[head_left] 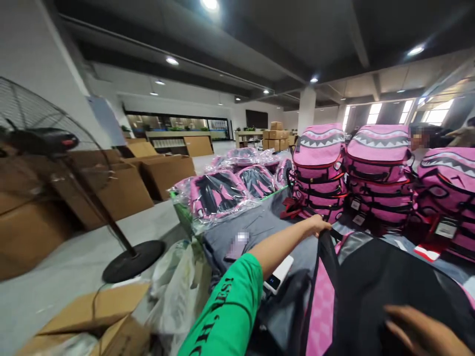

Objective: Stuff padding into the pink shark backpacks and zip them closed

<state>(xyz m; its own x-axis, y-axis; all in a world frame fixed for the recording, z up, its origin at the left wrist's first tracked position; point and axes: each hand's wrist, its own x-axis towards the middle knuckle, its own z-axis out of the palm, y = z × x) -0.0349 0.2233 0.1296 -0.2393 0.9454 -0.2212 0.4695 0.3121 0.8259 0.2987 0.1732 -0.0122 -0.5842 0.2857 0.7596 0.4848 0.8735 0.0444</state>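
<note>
The black-and-pink bag (363,296) lay on the R part of the gray-covered table (267,217), right in front of the worker, black panel (365,277) up, w/ a pink checked strip (322,306) along its L side. L hand (318,225) was stretched fwd out of a green sleeve (226,306), fingers pinching the bag's far L corner, where a black strap (328,252) ran down. R hand (426,331) was over the nr part of the panel, fingers pointing L; too blurred, couldn't tell if they were spread or pressed together, or if they touched the fabric.

Just beside the L forearm, on its R, was a white power bank (282,271) w/ a small lit display (273,282); on its other side, nr, a phone (236,247). Behind the bag: 3 stacks of pink bkpks (378,153) w/ a toothy print, tags (447,229) hanging. Plastic-wrapped bags (218,193) were piled at the table's far L end. Floor, L side: pedestal fan (101,209) & cardboard boxes (166,173). Another person (421,137) partly showed behind the stacks, far R.
</note>
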